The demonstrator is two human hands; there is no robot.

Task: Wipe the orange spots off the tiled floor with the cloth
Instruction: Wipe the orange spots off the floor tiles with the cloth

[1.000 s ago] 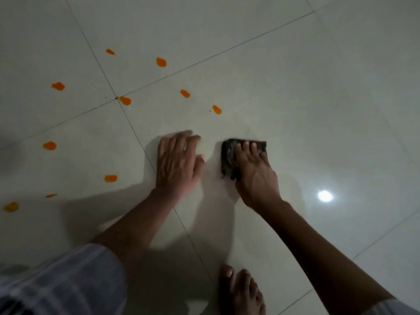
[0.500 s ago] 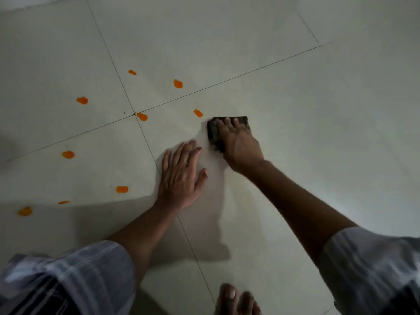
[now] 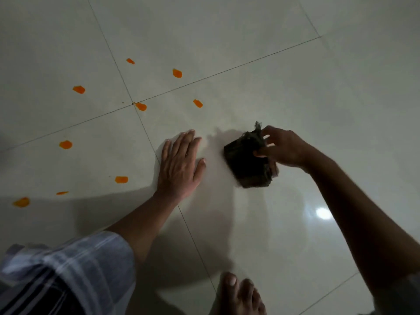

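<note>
Right hand (image 3: 283, 147) pinches the dark folded cloth (image 3: 248, 163), fingers curled on its right edge; the cloth is tipped up, and I can't tell whether its lower edge touches the tile. Cloth sits at about 3 o'clock from the left hand (image 3: 179, 165), near but apart. Left hand lies flat on the tiled floor (image 3: 261, 64), fingers straight and slightly spread, bracing, holding nothing.

Orange spots remain:
- nearest spot (image 3: 197, 103) at about 11 o'clock from the cloth
- spot at the grout crossing (image 3: 141, 106) at about 11 o'clock from the left hand
- one beyond the grout line (image 3: 177, 73)
- small one (image 3: 130, 61) and one at far 10 o'clock (image 3: 78, 89)
- left-side group: (image 3: 65, 144), (image 3: 121, 179), thin smear (image 3: 62, 193), edge blob (image 3: 21, 202)

A bare foot (image 3: 241, 296) at 6 o'clock, checked sleeve (image 3: 68, 269) at 7 o'clock.

Judgement: step in hand is regripping or turning the cloth before the next wipe. To do it well, show a clean face down, lay the cloth flat, press with flat fingers, go to the nearest spot at 11 o'clock, and draw it inward in one stroke so the orange doesn't smear. Work the grout-crossing spot along the line, since residue likely lodges there. Keep the left hand off the unwiped spots.
</note>
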